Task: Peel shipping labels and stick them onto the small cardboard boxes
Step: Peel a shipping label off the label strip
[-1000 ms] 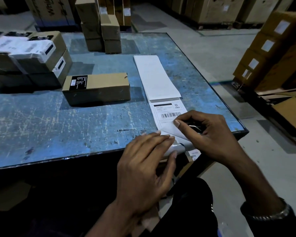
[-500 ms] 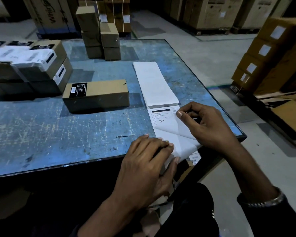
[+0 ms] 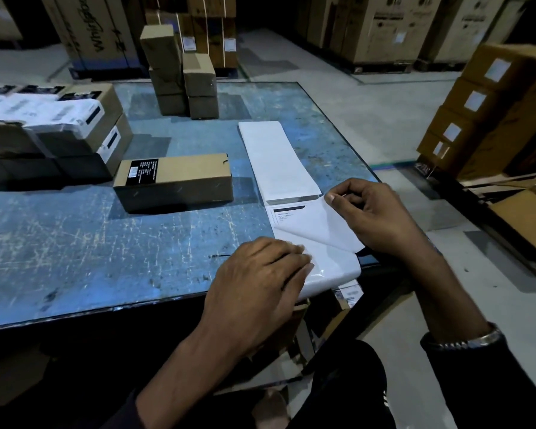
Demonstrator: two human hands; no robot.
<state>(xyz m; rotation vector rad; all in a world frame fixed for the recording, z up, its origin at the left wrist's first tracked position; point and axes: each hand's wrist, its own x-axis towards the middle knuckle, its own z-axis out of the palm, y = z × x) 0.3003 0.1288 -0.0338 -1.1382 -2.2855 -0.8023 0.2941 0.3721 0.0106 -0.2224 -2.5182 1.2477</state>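
Observation:
A white strip of shipping labels [image 3: 280, 162] lies on the blue table [image 3: 75, 236] and hangs over its near edge. My right hand [image 3: 375, 218] pinches a corner of one label [image 3: 319, 230], folded back off the glossy backing so its blank underside shows. My left hand [image 3: 260, 280] presses flat on the backing near the table edge. A small cardboard box [image 3: 177, 181] with a black sticker on top lies just left of the strip, with no hand on it.
Labelled small boxes [image 3: 59, 131] are stacked at the table's left, and unlabelled ones [image 3: 183, 75] stand stacked at the back. Large cartons [image 3: 489, 109] with white labels sit on a pallet to the right. More big cartons line the far floor.
My right hand has pulled the label corner farther up the strip, peeling more of it off the backing. The left hand has kept pressing the backing down.

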